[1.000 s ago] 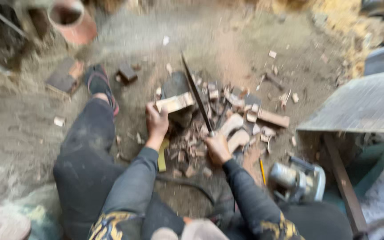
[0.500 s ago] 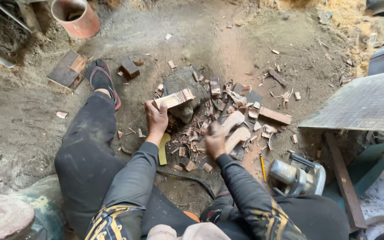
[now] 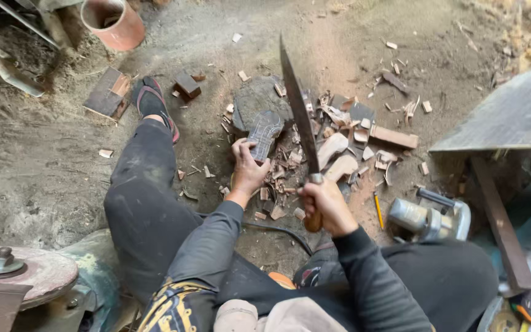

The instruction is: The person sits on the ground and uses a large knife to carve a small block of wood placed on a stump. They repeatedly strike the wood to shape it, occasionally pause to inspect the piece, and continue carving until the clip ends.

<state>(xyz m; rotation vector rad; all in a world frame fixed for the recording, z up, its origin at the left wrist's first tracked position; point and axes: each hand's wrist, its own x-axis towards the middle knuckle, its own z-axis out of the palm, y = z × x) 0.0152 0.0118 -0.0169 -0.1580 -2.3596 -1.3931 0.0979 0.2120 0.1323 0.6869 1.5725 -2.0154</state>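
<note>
My left hand (image 3: pixel 248 165) grips a carved grey wooden piece (image 3: pixel 264 133) standing on a dark chopping block (image 3: pixel 254 101) on the dirt floor. In my right hand (image 3: pixel 324 203) is the handle of a long machete (image 3: pixel 297 110), its blade raised and pointing away from me, just right of the wooden piece. Wood chips and offcuts (image 3: pixel 339 147) lie scattered around the block. My left leg stretches out to the left, with a sandal (image 3: pixel 152 101) on the foot.
A rust-coloured bucket (image 3: pixel 113 22) stands at the top left. A wooden block (image 3: pixel 107 92) lies beside the sandal. A power tool (image 3: pixel 428 218) and a yellow pencil (image 3: pixel 378 210) lie at the right, beside a grey board (image 3: pixel 511 114). A round metal disc (image 3: pixel 23 270) sits at the lower left.
The machete has come up from low over the chips to a raised position. The wooden piece in my left hand has turned from lying flat to upright on the block.
</note>
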